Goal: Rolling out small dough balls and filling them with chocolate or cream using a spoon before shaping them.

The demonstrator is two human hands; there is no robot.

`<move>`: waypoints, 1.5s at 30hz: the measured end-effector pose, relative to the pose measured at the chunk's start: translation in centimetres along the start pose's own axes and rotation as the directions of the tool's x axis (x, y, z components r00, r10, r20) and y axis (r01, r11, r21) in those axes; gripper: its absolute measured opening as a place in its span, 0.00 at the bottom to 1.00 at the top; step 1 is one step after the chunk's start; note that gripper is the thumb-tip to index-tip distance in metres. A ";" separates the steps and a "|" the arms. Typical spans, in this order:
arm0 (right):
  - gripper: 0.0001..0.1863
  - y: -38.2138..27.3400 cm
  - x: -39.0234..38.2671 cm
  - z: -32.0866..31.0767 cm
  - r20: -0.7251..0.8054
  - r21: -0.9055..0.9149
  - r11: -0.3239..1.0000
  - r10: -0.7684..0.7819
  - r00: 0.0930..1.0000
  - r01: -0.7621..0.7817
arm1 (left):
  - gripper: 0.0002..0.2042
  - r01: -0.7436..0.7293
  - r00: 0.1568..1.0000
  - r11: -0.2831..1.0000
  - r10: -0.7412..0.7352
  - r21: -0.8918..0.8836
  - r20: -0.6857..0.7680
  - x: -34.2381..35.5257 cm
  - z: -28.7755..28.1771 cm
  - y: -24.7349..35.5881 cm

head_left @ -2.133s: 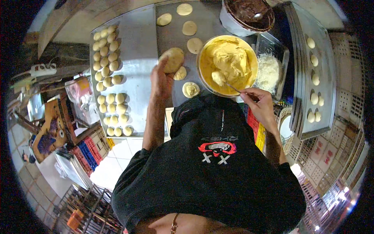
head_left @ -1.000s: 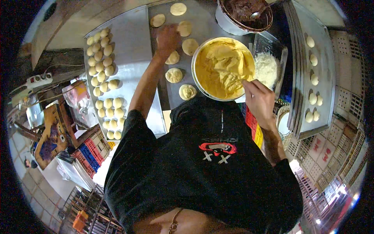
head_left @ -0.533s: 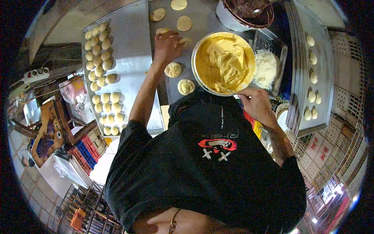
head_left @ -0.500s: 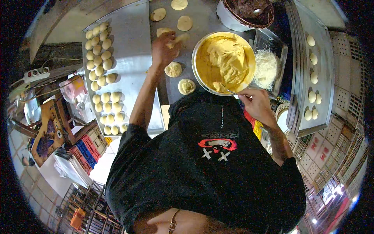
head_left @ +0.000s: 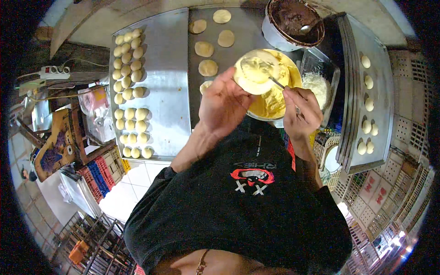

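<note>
My left hand [head_left: 224, 105] is raised, palm up, with a flat dough round [head_left: 249, 85] held on its fingers. A spoon [head_left: 276, 82] is pinched in my right hand [head_left: 302, 112], and its tip presses yellow cream [head_left: 260, 65] onto that round. Both hands are over a bowl [head_left: 266, 120] of yellow cream [head_left: 277, 101], which the left hand and dough partly cover. Several flat dough rounds [head_left: 207, 68] lie on the dark metal surface beyond my left hand. One more is partly hidden behind its fingers.
At left, a metal tray [head_left: 167, 82] carries rows of dough balls [head_left: 130, 114]. A bucket [head_left: 278, 39] of brown filling [head_left: 293, 18] stands at the back. Right of the bowl, a clear container holds pale shreds [head_left: 316, 87]. Stacked trays [head_left: 369, 160] at far right bear several dough balls [head_left: 369, 82].
My left hand has picked up a dough round and brought it right, over the bowl. The spoon has come up out of the cream onto this round.
</note>
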State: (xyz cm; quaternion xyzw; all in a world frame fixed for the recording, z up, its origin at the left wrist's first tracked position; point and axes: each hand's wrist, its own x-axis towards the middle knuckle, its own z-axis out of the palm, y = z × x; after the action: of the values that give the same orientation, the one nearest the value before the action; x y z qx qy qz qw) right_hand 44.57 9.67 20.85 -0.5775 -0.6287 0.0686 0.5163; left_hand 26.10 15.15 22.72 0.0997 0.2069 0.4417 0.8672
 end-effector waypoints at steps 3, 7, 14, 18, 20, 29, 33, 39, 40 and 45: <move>0.12 1.2 0.2 0.5 -0.105 -0.003 0.998 -0.060 0.993 0.060 | 0.24 0.006 1.000 0.952 0.001 -0.306 0.023 -0.4 1.3 0.2; 0.10 2.7 0.0 -1.1 -0.089 -0.075 0.995 0.060 0.994 -0.067 | 0.23 -0.196 0.980 0.969 0.189 -0.149 -0.055 0.8 -1.0 1.6; 0.09 3.9 1.0 -2.4 -0.124 -0.139 0.953 0.254 0.959 -0.271 | 0.18 -0.006 0.915 0.877 0.198 0.481 -0.351 12.3 -13.3 3.3; 0.08 3.7 1.7 -2.6 -0.071 -0.194 0.924 0.322 0.944 -0.330 | 0.21 0.122 0.979 0.144 0.146 0.982 -0.143 16.1 -18.6 1.5; 0.08 3.8 1.7 -2.8 -0.055 -0.213 0.932 0.288 0.956 -0.293 | 0.23 0.087 0.943 -0.704 0.287 0.705 0.171 17.5 -19.6 0.3; 0.12 3.6 0.4 -3.8 0.783 -0.480 0.849 0.301 0.544 0.221 | 0.23 -0.141 0.837 -0.824 0.197 0.549 0.510 27.9 -26.3 2.7; 0.13 3.1 -0.1 -5.4 0.818 -0.488 0.857 0.381 0.431 0.168 | 0.20 -0.149 0.961 -0.783 0.030 0.603 0.276 25.9 -25.9 3.5; 0.09 3.6 -1.6 -6.5 0.656 -0.467 0.714 0.675 0.337 -0.521 | 0.17 -0.215 0.711 -0.485 0.517 0.848 0.476 16.2 -16.9 5.9; 0.09 3.6 -1.7 -6.3 0.680 -0.410 0.758 0.625 0.383 -0.508 | 0.17 -0.193 0.717 -0.483 0.525 0.854 0.459 14.4 -15.3 5.9; 0.07 2.1 -0.4 -3.6 0.405 -0.016 0.728 0.631 0.661 -0.685 | 0.20 -0.223 0.972 0.958 0.234 0.183 -0.040 8.8 -7.0 4.2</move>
State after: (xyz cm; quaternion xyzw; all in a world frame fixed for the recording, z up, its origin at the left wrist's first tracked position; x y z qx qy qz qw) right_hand 48.51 8.20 20.81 -0.7034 -0.4582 0.4057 0.3615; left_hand 24.51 24.65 15.53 0.1863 0.2589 0.5215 0.7914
